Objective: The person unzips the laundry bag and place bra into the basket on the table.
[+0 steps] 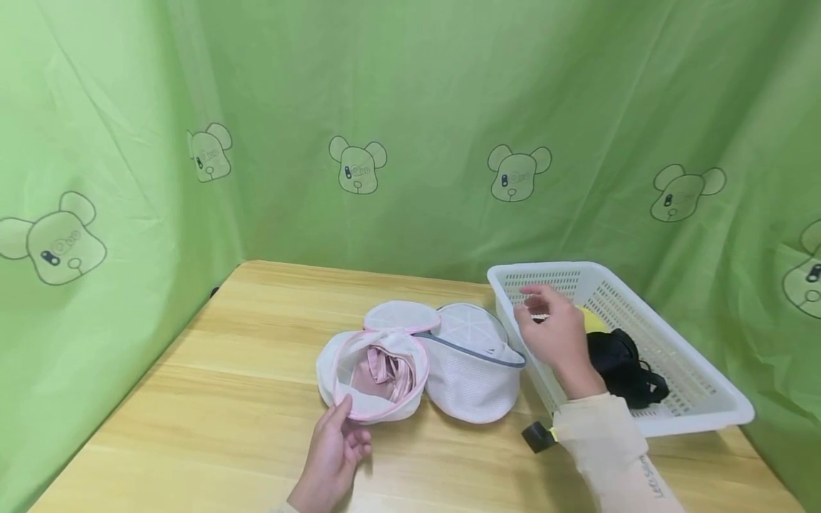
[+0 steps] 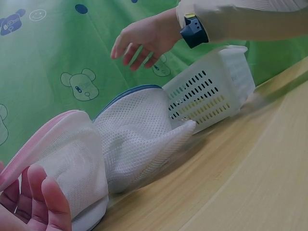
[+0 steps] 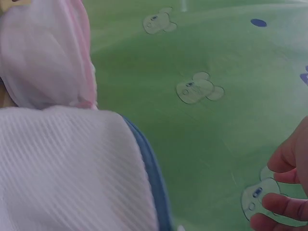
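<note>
A white mesh laundry bag with pink trim (image 1: 327,363) stands unzipped, its lid folded back. Shiny pink fabric (image 1: 378,370) lies bunched inside. At the near rim, my left hand (image 1: 333,452) holds the edge between thumb and fingers; the left wrist view shows its fingertips (image 2: 36,180) against the mesh. My right hand (image 1: 553,331) hovers over the left side of a white plastic basket (image 1: 695,342), fingers loosely bent with nothing between them. A black strapped garment (image 1: 616,363) and something yellow (image 1: 593,320) lie in the basket.
A second white mesh bag with grey-blue trim (image 1: 474,385) stands between the pink-trimmed bag and the basket. Wood-grain tabletop (image 1: 212,399) extends to the left and front. A green curtain with bear faces (image 1: 423,85) hangs behind the table and on both sides.
</note>
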The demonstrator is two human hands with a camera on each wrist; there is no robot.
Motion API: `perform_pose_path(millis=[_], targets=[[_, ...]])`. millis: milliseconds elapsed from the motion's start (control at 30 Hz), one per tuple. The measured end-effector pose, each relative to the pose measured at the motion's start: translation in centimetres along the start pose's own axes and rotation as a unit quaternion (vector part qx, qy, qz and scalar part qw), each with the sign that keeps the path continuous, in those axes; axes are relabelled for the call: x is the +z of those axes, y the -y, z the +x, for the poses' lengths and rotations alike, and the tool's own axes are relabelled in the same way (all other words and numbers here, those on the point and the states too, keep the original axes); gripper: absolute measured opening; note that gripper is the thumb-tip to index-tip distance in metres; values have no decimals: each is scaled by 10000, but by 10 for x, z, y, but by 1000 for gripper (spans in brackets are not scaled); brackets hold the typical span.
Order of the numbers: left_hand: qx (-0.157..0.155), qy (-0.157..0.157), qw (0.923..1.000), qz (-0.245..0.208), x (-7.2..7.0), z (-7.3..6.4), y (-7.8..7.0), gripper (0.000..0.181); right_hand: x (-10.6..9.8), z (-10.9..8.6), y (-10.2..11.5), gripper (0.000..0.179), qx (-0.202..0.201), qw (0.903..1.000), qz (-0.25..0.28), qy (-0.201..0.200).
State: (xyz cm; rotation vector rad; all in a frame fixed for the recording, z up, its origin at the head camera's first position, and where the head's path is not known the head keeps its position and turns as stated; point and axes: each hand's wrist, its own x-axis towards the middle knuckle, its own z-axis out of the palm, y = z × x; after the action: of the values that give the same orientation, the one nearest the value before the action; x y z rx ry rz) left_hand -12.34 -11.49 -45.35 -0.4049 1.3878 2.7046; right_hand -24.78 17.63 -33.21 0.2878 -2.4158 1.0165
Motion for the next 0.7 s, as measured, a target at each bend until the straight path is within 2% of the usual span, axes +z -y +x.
perform_pose_path(millis=[300, 533, 700], targets=[[-29, 44, 10000, 13, -1, -1, 0, 38, 24, -5, 12, 27, 85, 9985, 66, 530], [-29, 38, 10000, 43, -1, 0, 0, 38, 48, -13, 15, 26, -316, 9964, -39, 788], [-28, 22, 10000, 73, 0, -1, 0, 40, 60, -20, 21, 28, -336, 9945, -26, 994]])
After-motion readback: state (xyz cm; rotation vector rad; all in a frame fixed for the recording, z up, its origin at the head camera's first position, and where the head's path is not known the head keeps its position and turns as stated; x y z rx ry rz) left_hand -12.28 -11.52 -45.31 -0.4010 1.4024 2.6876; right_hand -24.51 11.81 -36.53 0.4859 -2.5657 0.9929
